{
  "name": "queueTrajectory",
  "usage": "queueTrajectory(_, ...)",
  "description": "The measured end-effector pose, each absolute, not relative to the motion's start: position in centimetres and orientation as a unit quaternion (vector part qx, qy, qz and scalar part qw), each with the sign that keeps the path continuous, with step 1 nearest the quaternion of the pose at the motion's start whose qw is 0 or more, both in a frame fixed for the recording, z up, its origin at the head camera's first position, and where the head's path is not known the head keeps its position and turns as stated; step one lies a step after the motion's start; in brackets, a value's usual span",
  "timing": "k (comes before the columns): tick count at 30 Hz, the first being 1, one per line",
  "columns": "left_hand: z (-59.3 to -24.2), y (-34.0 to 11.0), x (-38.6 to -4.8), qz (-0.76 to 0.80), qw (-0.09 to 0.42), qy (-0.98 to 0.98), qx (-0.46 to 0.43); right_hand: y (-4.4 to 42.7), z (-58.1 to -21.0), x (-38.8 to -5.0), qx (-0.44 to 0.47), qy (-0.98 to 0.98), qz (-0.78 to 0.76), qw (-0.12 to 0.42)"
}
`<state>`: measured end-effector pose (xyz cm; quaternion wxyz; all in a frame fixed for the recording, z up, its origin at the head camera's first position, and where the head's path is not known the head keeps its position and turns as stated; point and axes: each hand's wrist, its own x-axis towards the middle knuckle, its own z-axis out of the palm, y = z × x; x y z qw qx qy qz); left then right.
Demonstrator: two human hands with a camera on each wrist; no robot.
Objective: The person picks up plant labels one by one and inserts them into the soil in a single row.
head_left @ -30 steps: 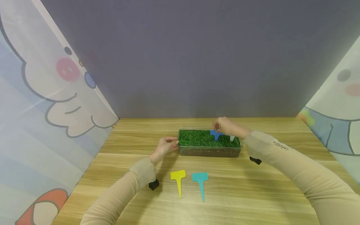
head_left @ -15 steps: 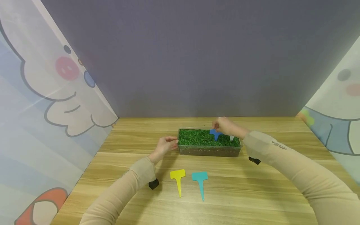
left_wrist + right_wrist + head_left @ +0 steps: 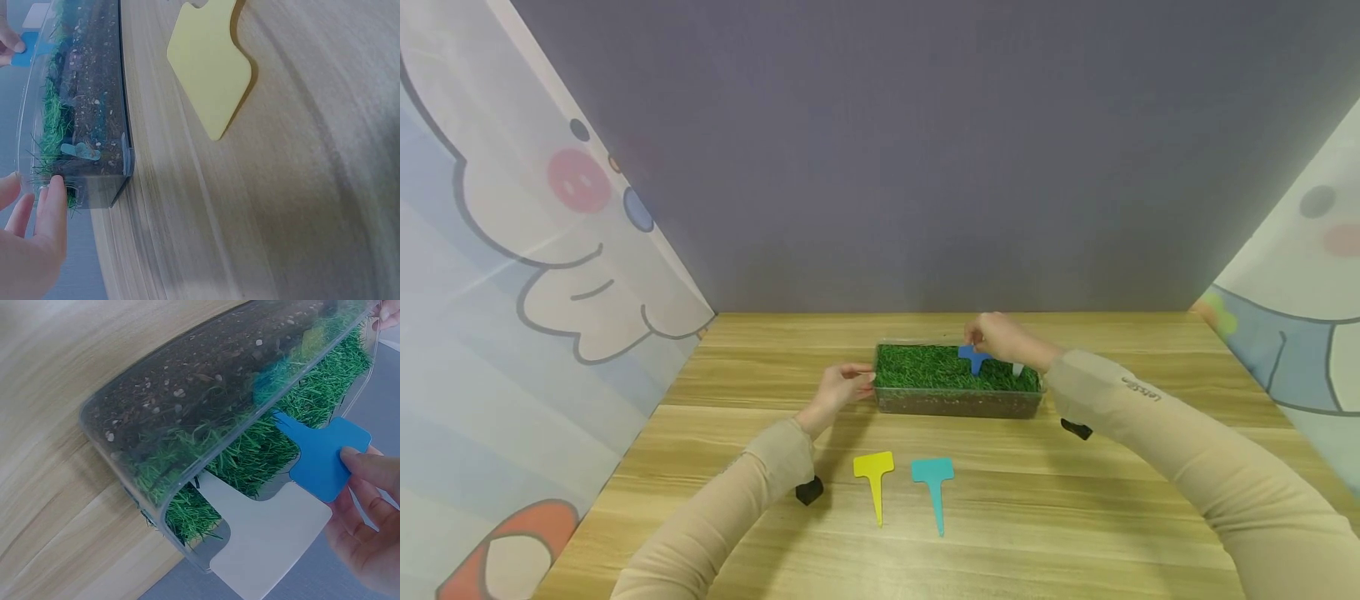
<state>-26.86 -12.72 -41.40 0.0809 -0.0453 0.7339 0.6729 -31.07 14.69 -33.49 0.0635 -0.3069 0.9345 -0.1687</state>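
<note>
A clear plastic planter box [image 3: 958,405] with dark soil and green artificial grass [image 3: 921,367] stands near the table's back. My right hand [image 3: 1009,340] pinches the head of a blue T-shaped plant label [image 3: 325,456] between thumb and fingers; its stem points down into the grass. Beside it a white plant label [image 3: 269,528] stands in the grass at the box's right end, mostly behind my hand in the head view. My left hand [image 3: 837,390] rests its extended fingers against the box's left end, as the left wrist view [image 3: 37,240] confirms.
On the wooden table [image 3: 1037,517] in front of the box lie a yellow plant label [image 3: 874,467] and a teal plant label [image 3: 933,471], stems toward me. A grey panel [image 3: 955,167] rises behind the table. Cartoon-printed sheets [image 3: 512,333] flank both sides.
Almost nothing differs. The blue plant label and my right hand have barely shifted, along with a slight drift of the head view. My left hand keeps its place at the box's end.
</note>
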Motion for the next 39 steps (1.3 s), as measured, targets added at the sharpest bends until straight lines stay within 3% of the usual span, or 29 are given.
queueTrajectory(19,-42.2,-12.9,-27.2,0.681,0.077,0.727,-0.036,14.9,-33.7,-31.0,-0.313,0.93,-0.185,0.054)
queueTrajectory(39,-40.6,-12.2,-26.4,0.67,0.083,0.735,-0.061,15.0,-32.5,-30.9,-0.3,0.929,-0.211,0.055)
